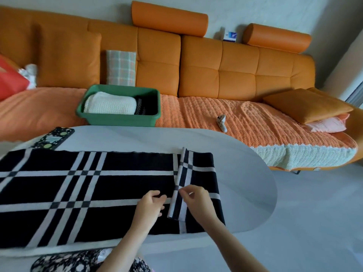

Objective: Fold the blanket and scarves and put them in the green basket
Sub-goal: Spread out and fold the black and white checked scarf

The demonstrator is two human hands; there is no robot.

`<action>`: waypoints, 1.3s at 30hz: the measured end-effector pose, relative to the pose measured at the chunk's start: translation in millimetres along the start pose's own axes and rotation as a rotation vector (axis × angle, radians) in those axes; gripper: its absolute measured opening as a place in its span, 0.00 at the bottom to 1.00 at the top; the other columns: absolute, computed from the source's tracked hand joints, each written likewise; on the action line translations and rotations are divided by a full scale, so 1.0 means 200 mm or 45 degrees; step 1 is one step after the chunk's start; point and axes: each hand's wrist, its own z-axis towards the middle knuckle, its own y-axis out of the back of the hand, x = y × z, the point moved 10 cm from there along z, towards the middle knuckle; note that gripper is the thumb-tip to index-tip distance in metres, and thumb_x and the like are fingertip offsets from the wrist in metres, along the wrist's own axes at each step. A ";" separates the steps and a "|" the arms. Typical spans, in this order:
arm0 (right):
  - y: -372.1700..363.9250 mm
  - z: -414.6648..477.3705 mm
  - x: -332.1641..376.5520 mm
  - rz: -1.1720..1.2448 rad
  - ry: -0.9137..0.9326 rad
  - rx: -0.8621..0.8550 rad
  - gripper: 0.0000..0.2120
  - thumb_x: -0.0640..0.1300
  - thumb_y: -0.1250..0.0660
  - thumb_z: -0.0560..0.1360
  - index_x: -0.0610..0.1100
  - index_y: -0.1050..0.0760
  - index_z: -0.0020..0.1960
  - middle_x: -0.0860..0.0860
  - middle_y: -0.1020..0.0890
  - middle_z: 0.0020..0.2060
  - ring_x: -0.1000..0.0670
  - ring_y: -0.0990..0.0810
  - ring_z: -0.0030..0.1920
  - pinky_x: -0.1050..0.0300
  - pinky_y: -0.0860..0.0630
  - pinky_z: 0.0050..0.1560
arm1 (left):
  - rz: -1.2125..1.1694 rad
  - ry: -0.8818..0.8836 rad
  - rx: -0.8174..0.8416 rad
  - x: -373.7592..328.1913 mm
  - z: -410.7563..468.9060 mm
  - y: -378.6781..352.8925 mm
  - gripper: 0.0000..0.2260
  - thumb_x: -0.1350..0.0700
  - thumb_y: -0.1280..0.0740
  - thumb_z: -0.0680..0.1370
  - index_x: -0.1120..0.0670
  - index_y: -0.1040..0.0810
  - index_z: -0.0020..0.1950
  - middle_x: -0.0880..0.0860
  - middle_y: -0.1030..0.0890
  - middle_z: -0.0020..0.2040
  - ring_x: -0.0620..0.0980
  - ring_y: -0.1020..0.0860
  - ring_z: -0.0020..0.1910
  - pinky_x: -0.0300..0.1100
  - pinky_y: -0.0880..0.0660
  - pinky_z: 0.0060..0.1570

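A black scarf with white plaid stripes [94, 185] lies flat across the white oval table [245, 163]. A narrow raised pleat [181, 181] runs across it near its right end. My left hand [151, 206] pinches the cloth just left of the pleat's near end. My right hand [196, 199] pinches the pleat itself from the right. The green basket [117, 116] stands on the sofa behind the table. It holds a folded cream blanket [110, 104] on the left and a folded dark striped scarf [142, 106] on the right.
An orange sofa [216, 71] with a quilted orange cover fills the back. On it lie a white controller [222, 120], stacked cushions [308, 107] at the right and a plaid cushion [121, 67] behind the basket. A dark patterned box [53, 138] rests on the table's far left.
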 end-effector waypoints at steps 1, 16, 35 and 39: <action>0.05 0.06 -0.03 -0.002 -0.019 -0.044 0.10 0.46 0.38 0.77 0.48 0.19 0.52 0.53 0.17 0.42 0.53 0.19 0.38 0.54 0.22 0.41 | 0.053 -0.033 -0.011 -0.01 0.00 0.00 0.18 0.53 0.34 0.77 0.58 0.29 0.64 0.48 0.21 0.46 0.45 0.21 0.44 0.39 0.22 0.40; 0.06 1.00 -0.13 -0.435 -0.054 0.201 0.25 0.34 0.45 0.78 0.44 0.40 0.74 0.44 0.33 0.70 0.43 0.35 0.69 0.50 0.33 0.66 | 0.446 -0.220 0.024 -0.08 -0.01 -0.16 0.02 0.56 0.34 0.72 0.52 0.23 0.41 0.49 0.21 0.36 0.41 0.26 0.31 0.33 0.30 0.31; 0.09 1.12 0.18 0.035 0.281 0.092 0.07 0.38 0.30 0.71 0.49 0.24 0.39 0.51 0.19 0.41 0.46 0.22 0.47 0.43 0.28 0.57 | 0.025 -0.258 -0.120 -0.10 -0.04 0.03 0.04 0.57 0.36 0.75 0.51 0.23 0.42 0.52 0.20 0.38 0.51 0.22 0.38 0.41 0.26 0.36; 0.02 1.04 0.50 0.252 0.410 0.146 0.05 0.33 0.31 0.72 0.40 0.24 0.43 0.47 0.21 0.38 0.49 0.24 0.41 0.55 0.29 0.48 | -0.216 -0.234 -0.277 -0.15 -0.10 0.31 0.06 0.58 0.39 0.77 0.49 0.25 0.43 0.55 0.21 0.38 0.52 0.24 0.35 0.46 0.22 0.34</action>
